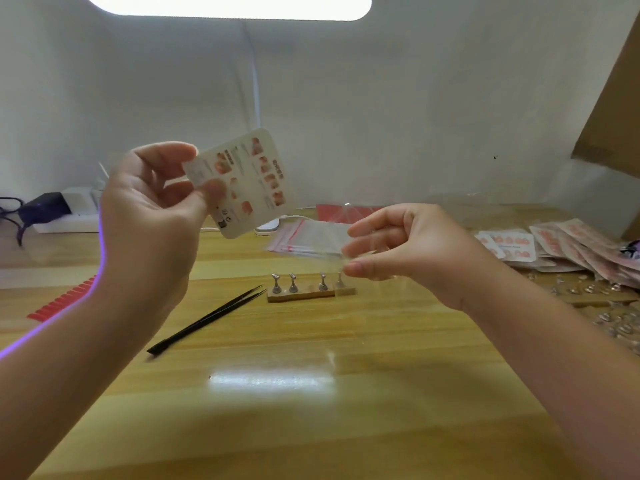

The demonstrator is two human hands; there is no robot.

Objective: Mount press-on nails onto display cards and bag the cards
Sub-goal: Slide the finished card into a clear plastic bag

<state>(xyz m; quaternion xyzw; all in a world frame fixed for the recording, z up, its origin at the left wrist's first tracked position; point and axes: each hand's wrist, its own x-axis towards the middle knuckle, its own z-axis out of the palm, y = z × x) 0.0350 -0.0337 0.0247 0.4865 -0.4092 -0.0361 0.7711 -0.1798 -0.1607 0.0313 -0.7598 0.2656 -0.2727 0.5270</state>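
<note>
Above the nail stand [311,288] on the desk [311,393], my left hand [152,209] is pinching a printed display card [242,183] by its corner, leaving its far edge free for the clear bag [332,237] my right hand [405,249] is gripping just right of it.

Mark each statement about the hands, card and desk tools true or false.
1. The left hand pinches a printed card. True.
2. The right hand holds the tweezers. False: it holds a clear bag; the tweezers lie on the desk.
3. The card is already inside the bag. False: it is held apart from it.
4. A small wooden stand with metal pegs sits beyond the tweezers. True.
</note>
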